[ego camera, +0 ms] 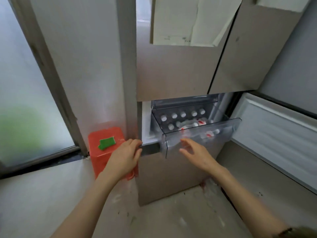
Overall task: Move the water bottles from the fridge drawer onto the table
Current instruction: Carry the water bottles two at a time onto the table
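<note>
1. Head view: the fridge drawer stands pulled out, water bottles packed inside, caps up at the back, some lying toward its front wall. No table in sight.
2. Left hand, fingers curled, rests on the ledge left of the drawer; right hand hovers open at the clear front wall, holding nothing.
3. Risk: loose lying bottles may roll or slip from a hasty grab.
4. Room: the open door crowds the drawer's right; the red bin sits on its left.

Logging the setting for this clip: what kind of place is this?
Probably a home kitchen corner: a tall fridge with its clear drawer of water bottles pulled out, beside a frosted glass door.
</note>
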A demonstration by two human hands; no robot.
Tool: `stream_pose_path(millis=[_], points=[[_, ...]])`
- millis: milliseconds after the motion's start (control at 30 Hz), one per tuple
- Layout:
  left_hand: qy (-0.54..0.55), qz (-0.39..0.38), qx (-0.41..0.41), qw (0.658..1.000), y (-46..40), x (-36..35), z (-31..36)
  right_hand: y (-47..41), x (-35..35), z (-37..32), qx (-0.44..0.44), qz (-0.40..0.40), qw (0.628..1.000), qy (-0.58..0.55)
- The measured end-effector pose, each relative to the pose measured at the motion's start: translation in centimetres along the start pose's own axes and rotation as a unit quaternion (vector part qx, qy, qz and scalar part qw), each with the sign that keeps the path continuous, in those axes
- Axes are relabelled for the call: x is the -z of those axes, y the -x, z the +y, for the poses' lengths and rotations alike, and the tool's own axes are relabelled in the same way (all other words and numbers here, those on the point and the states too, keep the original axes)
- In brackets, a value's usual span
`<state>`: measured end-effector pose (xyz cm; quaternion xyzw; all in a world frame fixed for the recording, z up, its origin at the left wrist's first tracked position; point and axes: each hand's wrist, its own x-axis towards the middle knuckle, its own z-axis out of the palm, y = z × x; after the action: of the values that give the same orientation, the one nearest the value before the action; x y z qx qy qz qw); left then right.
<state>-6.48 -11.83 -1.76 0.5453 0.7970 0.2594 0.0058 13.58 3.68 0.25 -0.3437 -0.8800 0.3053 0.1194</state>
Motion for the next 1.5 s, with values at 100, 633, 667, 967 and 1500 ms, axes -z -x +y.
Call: stream_pose_path(millis=[100, 633, 667, 967, 1500], points=[[-0.002, -0.029, -0.032, 0.999, -5.9, -2.3, 2.2, -3.2, 3.0, 3.8, -0.014, 0.027, 0.999, -0.013], [0.08, -0.274, 0.146, 0.947, -27.6, -18.9, 8.8, -19.7, 12.6, 23.4, 0.038, -0.023, 0.989, 0.144], [0.081, -0.287, 0.157, 0.941, -27.9, -19.7, 8.7, -20.3, 12.7, 24.1, 0.04, -0.041, 0.987, 0.152], [0.044, -0.344, 0.14, 0.927, -29.2, -22.8, 8.9, -23.8, 13.0, 27.1, 0.075, -0.133, 0.973, 0.172], [0.077, -0.143, 0.077, 0.984, -29.4, -20.0, 14.6, -23.8, 14.5, 25.9, 0.014, -0.084, 0.968, -0.236]])
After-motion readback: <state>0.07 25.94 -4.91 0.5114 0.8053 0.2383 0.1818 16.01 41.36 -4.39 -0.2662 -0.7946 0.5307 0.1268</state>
